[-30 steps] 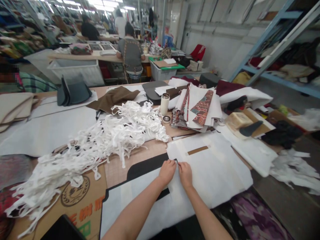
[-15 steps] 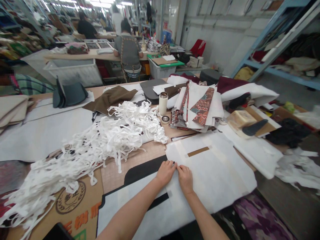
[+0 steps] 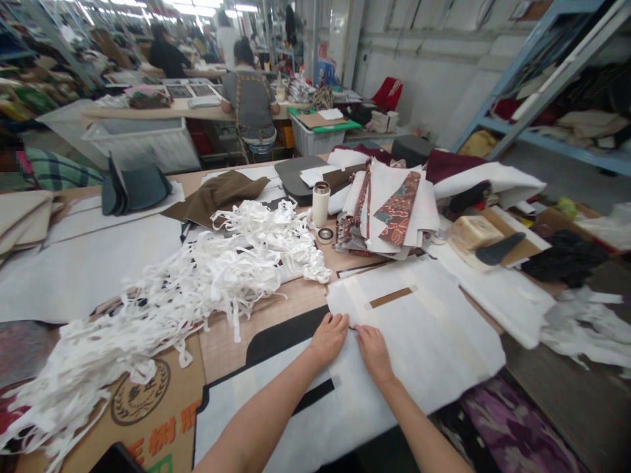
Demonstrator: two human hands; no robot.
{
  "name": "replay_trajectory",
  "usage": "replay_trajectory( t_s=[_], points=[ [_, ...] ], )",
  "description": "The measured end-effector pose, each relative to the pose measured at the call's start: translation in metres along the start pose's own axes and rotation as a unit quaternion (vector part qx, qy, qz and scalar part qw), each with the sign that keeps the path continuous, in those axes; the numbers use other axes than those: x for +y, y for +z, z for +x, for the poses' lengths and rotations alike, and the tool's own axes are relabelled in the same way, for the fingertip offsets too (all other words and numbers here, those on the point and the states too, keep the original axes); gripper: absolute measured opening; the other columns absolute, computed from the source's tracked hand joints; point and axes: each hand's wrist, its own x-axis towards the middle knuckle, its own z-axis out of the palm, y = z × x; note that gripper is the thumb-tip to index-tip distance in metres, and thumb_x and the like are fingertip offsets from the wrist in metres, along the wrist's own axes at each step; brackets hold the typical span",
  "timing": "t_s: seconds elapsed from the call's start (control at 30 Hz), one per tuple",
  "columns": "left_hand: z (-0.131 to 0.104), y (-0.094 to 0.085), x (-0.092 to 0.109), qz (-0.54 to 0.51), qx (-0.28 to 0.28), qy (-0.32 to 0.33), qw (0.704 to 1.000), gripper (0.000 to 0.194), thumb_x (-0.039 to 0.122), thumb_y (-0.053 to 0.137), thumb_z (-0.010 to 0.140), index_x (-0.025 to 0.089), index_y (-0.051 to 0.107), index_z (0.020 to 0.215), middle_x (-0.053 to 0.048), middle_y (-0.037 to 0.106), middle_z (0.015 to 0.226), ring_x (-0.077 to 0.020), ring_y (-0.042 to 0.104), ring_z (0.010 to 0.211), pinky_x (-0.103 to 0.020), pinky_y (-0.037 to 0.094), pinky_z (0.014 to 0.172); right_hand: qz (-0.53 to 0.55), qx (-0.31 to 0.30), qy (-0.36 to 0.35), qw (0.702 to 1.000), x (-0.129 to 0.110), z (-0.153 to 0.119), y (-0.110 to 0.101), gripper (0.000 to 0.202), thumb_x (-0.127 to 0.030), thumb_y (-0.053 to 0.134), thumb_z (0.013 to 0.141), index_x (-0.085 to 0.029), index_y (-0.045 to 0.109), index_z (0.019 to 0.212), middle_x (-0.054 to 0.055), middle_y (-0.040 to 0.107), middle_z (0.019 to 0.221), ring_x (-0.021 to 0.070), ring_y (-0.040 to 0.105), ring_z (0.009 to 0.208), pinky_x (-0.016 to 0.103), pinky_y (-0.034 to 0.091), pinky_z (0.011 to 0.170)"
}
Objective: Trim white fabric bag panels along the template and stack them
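My left hand [image 3: 330, 338] rests on a white-backed panel [image 3: 256, 401] with a dark edge, its fingers curled down and pressed together. Close on its right, my right hand [image 3: 374, 353] is closed in a pinch at the sheet's surface. A tiny dark bit shows between the two sets of fingertips; what it belongs to is too small to make out. Under and beyond the hands lies a larger white sheet [image 3: 444, 328] with a brown slot [image 3: 390, 297]. A black piece [image 3: 286, 336] sticks out beyond the panel, left of my left hand.
A heap of white strips [image 3: 221, 269] spreads to the left over a printed cardboard sheet [image 3: 167, 401]. Farther back stand a cream bottle [image 3: 320, 205], its lid [image 3: 325, 234] and a stack of patterned pieces [image 3: 399, 210]. A co-worker [image 3: 249, 98] sits at another table.
My right hand has shifted slightly right, opening a small gap from the left hand's fingertips. The left hand stays nearly in place, its fingers a little flatter on the sheet.
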Motion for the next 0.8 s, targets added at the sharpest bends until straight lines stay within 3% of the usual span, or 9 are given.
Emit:
replay_trajectory(
  t_s=[0.13, 0.37, 0.8],
  points=[
    [0.001, 0.0, -0.003, -0.022, 0.004, 0.017, 1.0, 0.028, 0.02, 0.03, 0.093, 0.017, 0.05, 0.112, -0.006, 0.055, 0.107, -0.0189, 0.045, 0.1, -0.036, 0.03, 0.09, 0.021, -0.012, -0.008, 1.0, 0.01, -0.009, -0.006, 0.03, -0.021, 0.034, 0.092, -0.017, 0.061, 0.105, 0.01, 0.059, 0.093, 0.0218, 0.05, 0.088, 0.035, 0.042, 0.08],
    [0.001, -0.003, -0.004, -0.031, 0.003, 0.023, 0.999, 0.028, 0.023, 0.031, 0.093, 0.021, 0.049, 0.114, -0.005, 0.055, 0.106, -0.0186, 0.046, 0.1, -0.038, 0.03, 0.09, 0.014, -0.049, 0.0, 0.999, 0.006, -0.012, -0.01, 0.031, -0.021, 0.035, 0.092, -0.021, 0.061, 0.108, 0.008, 0.059, 0.097, 0.0211, 0.049, 0.089, 0.035, 0.042, 0.081],
    [0.001, 0.009, 0.015, 0.051, 0.001, 0.044, 0.998, 0.033, 0.014, 0.034, 0.09, 0.011, 0.046, 0.121, -0.013, 0.056, 0.114, -0.0232, 0.046, 0.111, -0.043, 0.029, 0.099, -0.004, 0.045, -0.044, 0.998, 0.011, -0.014, 0.001, 0.03, -0.015, 0.035, 0.091, -0.013, 0.059, 0.109, 0.012, 0.058, 0.095, 0.021, 0.049, 0.089, 0.036, 0.044, 0.081]
  ],
)
